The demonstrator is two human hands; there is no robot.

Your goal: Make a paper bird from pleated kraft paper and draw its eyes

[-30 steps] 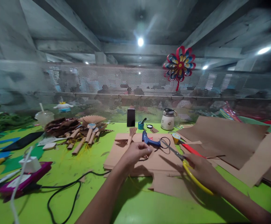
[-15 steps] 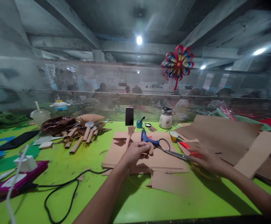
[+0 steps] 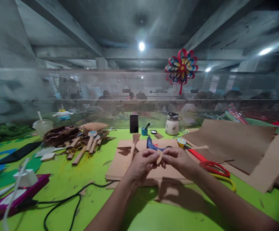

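Left hand [image 3: 141, 163] and right hand [image 3: 180, 161] both have fingertips pinched on a little disc [image 3: 159, 158] above the cardboard [image 3: 117, 167]. Uneven tugging could crease it, and a stray knuckle might knock the glue gun [image 3: 150, 143] just behind.

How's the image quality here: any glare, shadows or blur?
Head view: the ceiling lamp flares with streaks; head view: dark shadows fall below the left hand and right hand, across brown paper and green table; head view: shapes behind the mesh screen look indistinct, and the top-right corner darkens to black.
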